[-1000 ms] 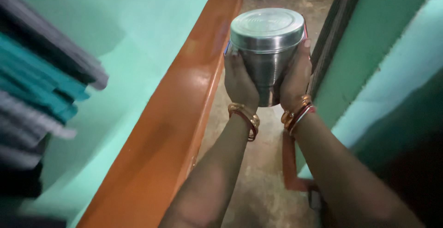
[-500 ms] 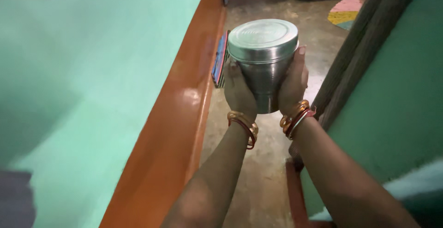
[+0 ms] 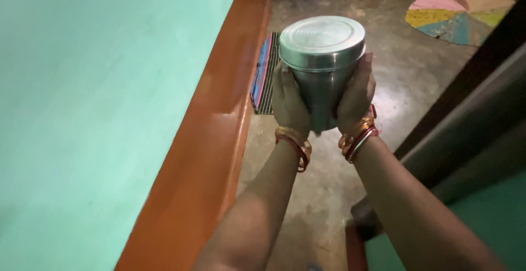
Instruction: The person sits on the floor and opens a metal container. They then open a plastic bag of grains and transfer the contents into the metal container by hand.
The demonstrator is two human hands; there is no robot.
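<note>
Home: painted walls (image 3: 98,84), patchwork floor mat (image 3: 466,8) (doorway ahead)

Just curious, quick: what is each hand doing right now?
Left hand: closed around the left side of the lidded steel canister, holding it.
Right hand: closed around its right side, holding it too.

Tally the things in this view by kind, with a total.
Steel container with lid: 1
Hands, left hand and right hand, each with its grip on the container: 2
Floor mats, striped mat and round patchwork mat: 2
Total: 5
</note>
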